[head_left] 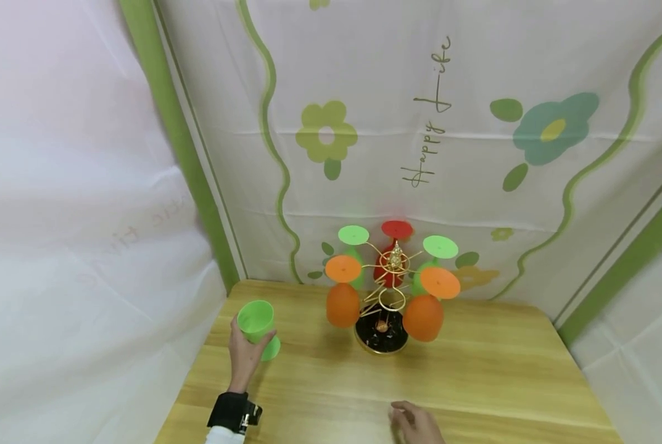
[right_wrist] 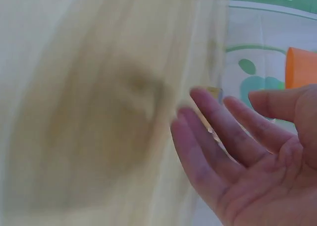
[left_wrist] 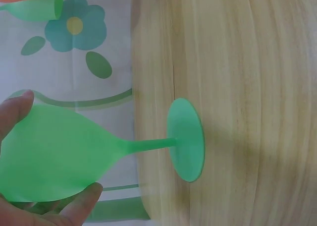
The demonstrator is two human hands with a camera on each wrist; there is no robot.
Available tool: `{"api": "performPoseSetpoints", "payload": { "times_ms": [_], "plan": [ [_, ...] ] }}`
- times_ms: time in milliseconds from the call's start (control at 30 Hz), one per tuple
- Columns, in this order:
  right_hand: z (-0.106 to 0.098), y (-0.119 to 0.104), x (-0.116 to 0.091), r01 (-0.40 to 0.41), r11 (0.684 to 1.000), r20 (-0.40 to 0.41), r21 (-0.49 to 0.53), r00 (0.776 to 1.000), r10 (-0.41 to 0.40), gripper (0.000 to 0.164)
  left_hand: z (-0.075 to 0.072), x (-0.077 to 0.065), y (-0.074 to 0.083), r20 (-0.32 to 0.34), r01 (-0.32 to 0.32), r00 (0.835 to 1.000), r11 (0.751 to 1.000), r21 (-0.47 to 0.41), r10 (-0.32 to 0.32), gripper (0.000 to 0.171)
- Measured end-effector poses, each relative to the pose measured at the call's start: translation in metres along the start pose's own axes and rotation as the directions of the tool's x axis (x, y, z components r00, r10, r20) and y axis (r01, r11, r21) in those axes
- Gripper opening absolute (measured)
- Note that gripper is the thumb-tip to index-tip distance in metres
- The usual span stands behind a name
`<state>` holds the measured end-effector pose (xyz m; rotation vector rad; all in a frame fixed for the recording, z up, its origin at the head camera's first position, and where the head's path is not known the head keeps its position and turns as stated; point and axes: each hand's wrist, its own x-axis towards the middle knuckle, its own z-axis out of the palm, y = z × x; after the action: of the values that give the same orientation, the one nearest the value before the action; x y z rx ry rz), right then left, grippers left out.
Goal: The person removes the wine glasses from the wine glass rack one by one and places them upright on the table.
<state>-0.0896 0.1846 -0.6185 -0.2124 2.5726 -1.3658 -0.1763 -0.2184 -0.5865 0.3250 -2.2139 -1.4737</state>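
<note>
My left hand (head_left: 244, 356) grips a green plastic goblet (head_left: 256, 319) by its bowl at the left of the table. The goblet is upright, its mouth facing up, and its round foot (left_wrist: 186, 140) shows close over the wood in the left wrist view. Thumb and fingers wrap the bowl from both sides. Near the table's front, my right hand (head_left: 416, 423) holds nothing; in the right wrist view its fingers (right_wrist: 205, 164) are loosely extended. Further back stands a gold wire goblet rack (head_left: 392, 299) with orange, green and red goblets hanging upside down from its arms.
The rack's black round base (head_left: 382, 333) rests on the wooden table (head_left: 308, 394), right of the held goblet. An orange goblet (head_left: 343, 305) hangs on the side facing my left hand. A white floral cloth (head_left: 386, 92) closes off the back and sides.
</note>
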Motion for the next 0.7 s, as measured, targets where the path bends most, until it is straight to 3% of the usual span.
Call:
{"api": "performPoseSetpoints", "payload": {
  "times_ms": [33, 67, 100, 133, 167, 200, 233, 267, 333, 433, 500, 567, 600, 633, 700],
  "plan": [
    [-0.001, -0.003, -0.001, 0.021, 0.999, -0.081, -0.046, 0.996, -0.025, 0.026, 0.000, -0.001, -0.001, -0.003, -0.002, 1.000, 1.000, 0.004, 0.002, 0.094],
    [-0.002, -0.006, -0.002, 0.061, 0.994, -0.190, -0.086, 0.979, -0.077, 0.022, 0.000, -0.002, -0.002, -0.003, 0.003, 1.000, 1.000, 0.007, -0.003, 0.095],
    [-0.002, -0.011, -0.002, 0.090, 0.985, -0.315, -0.150, 0.940, -0.134, 0.018, 0.000, -0.003, -0.003, -0.003, 0.012, 1.000, 1.000, 0.010, -0.012, 0.095],
    [-0.004, -0.016, -0.002, 0.102, 0.973, -0.444, -0.209, 0.876, -0.187, 0.016, -0.001, -0.004, -0.003, -0.002, 0.018, 1.000, 1.000, 0.015, -0.018, 0.095],
    [-0.007, -0.021, -0.001, 0.115, 0.961, -0.563, -0.252, 0.790, -0.242, 0.015, -0.001, -0.005, -0.004, -0.001, 0.026, 1.000, 1.000, 0.018, -0.026, 0.096],
    [-0.010, -0.027, 0.001, 0.138, 0.950, -0.660, -0.281, 0.690, -0.296, 0.016, -0.002, -0.006, -0.005, 0.002, 0.033, 0.999, 0.999, 0.026, -0.033, 0.096],
    [-0.015, -0.032, 0.003, 0.162, 0.935, -0.722, -0.315, 0.598, -0.347, 0.017, -0.002, -0.006, -0.005, 0.006, 0.041, 0.999, 0.999, 0.027, -0.041, 0.096],
    [-0.022, -0.039, 0.006, 0.192, 0.929, -0.762, -0.316, 0.532, -0.369, 0.017, -0.002, -0.006, -0.006, 0.010, 0.048, 0.999, 0.998, 0.029, -0.049, 0.097],
    [-0.038, -0.052, 0.011, 0.268, 0.910, -0.809, -0.315, 0.425, -0.405, 0.017, -0.002, -0.007, -0.006, 0.018, 0.056, 0.998, 0.998, 0.029, -0.057, 0.097],
    [-0.063, -0.070, 0.020, 0.372, 0.862, -0.833, -0.344, 0.303, -0.463, 0.015, -0.003, -0.007, -0.006, 0.026, 0.064, 0.998, 0.998, 0.023, -0.065, 0.098],
    [-0.077, -0.082, 0.027, 0.416, 0.817, -0.833, -0.400, 0.206, -0.513, 0.015, -0.003, -0.007, -0.006, 0.034, 0.072, 0.997, 0.997, 0.015, -0.072, 0.098],
    [-0.092, -0.094, 0.034, 0.445, 0.770, -0.811, -0.458, 0.146, -0.567, 0.019, -0.004, -0.008, -0.004, 0.041, 0.074, 0.996, 0.997, 0.018, -0.074, 0.098],
    [-0.100, -0.101, 0.038, 0.456, 0.744, -0.789, -0.489, 0.132, -0.600, 0.026, -0.004, -0.007, -0.004, 0.045, 0.073, 0.996, 0.997, 0.020, -0.074, 0.098],
    [-0.108, -0.107, 0.043, 0.464, 0.717, -0.763, -0.520, 0.124, -0.634, 0.033, -0.004, -0.007, -0.003, 0.048, 0.073, 0.996, 0.997, 0.016, -0.074, 0.098],
    [-0.123, -0.119, 0.052, 0.470, 0.679, -0.704, -0.564, 0.156, -0.693, 0.045, -0.005, -0.006, -0.001, 0.053, 0.066, 0.996, 0.998, 0.015, -0.066, 0.097]
  ]
}}
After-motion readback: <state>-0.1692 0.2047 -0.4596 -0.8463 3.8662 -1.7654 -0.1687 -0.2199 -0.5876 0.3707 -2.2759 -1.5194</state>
